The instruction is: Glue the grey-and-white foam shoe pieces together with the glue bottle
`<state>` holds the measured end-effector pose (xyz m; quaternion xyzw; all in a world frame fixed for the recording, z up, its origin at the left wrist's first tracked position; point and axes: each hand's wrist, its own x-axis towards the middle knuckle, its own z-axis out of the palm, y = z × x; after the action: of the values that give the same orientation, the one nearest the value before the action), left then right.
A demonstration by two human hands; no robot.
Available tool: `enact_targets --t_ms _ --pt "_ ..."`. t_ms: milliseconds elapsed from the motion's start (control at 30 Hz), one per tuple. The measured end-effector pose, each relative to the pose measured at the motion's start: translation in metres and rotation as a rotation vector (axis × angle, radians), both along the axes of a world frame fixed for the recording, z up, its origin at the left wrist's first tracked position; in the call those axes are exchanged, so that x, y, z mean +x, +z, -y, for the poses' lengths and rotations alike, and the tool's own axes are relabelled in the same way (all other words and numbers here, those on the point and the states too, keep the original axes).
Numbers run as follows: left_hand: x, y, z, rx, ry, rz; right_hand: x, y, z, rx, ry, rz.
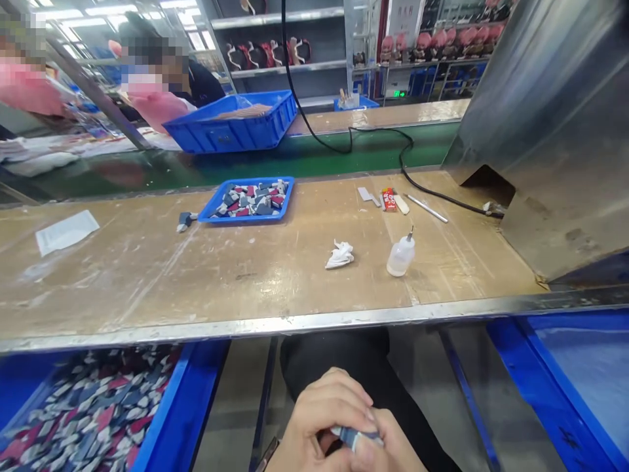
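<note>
Over my lap, below the table edge, both hands are closed together around a small slate-blue and white piece (pixel 352 436). My left hand (pixel 327 413) has its fingers curled over the piece from above. My right hand (pixel 393 446) grips it from the right, and the fingers overlap, so most of the piece is hidden. Similar slate-blue, white and dark red pieces fill the blue tray (pixel 206 211) on the table. One more such piece (pixel 185 221) lies just left of that tray.
A clear dropper bottle (pixel 400 255) and crumpled tissue (pixel 340 254) stand nearest on the table (pixel 275 282). Blue bins flank my legs: one with many pieces (pixel 196 387), another at right (pixel 550 393). A metal housing (pixel 555 144) rises at right. Behind, people sit across the green belt (pixel 324 154).
</note>
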<state>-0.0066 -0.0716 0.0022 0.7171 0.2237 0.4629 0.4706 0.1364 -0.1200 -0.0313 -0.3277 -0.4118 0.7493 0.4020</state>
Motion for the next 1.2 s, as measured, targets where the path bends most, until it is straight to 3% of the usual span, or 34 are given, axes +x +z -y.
enact_targets --t_ms 167,433,733,967,1200 --pt "-0.003 0.001 -0.003 -0.017 -0.061 0.004 -0.01 0.013 -0.009 0.169 -0.079 -0.12" --pt "-0.007 -0.01 -0.003 0.012 -0.095 0.018 -0.013 0.013 -0.012 0.18 -0.094 -0.183" --pt "-0.002 0.008 0.005 0.114 -0.073 -0.1 -0.008 0.026 -0.013 0.25 -0.094 -0.149" --pt "-0.001 0.014 0.009 0.184 -0.08 -0.181 -0.002 0.015 -0.01 0.258 -0.074 -0.103" --pt "-0.001 0.019 0.008 0.191 -0.154 -0.254 0.001 0.02 -0.018 0.473 -0.103 -0.227"
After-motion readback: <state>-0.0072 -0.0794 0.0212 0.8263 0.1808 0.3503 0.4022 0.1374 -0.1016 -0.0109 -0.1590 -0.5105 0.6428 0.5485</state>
